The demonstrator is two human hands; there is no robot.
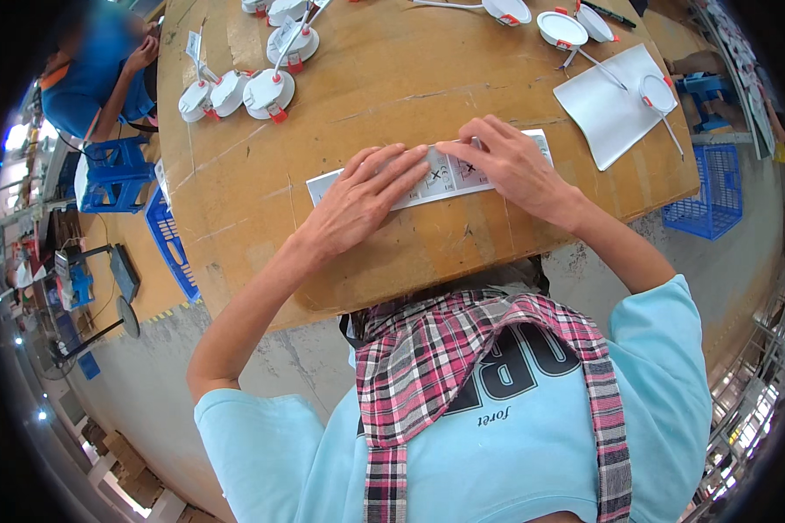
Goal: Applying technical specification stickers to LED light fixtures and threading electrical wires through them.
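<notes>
A white strip of printed labels [436, 180] lies slantwise on the brown tabletop in front of me. My left hand [368, 187] rests over its left part, fingers stretched out and pressing it down. Over the right part is my right hand [513, 170], with bent fingers and the thumb drawn in at the strip's far edge. It seems to pinch that edge, though the exact contact is partly hidden. Both sets of fingertips nearly meet near the strip's middle. Dark printed marks show between the hands.
Round white downlights [269, 94] with red clips and cables stand at the far left; another downlight [562, 30] sits at the far right. One small downlight [657, 92] lies on a white sheet [604, 113]. Blue crates [706, 192] flank the table. A person [96, 78] sits at left.
</notes>
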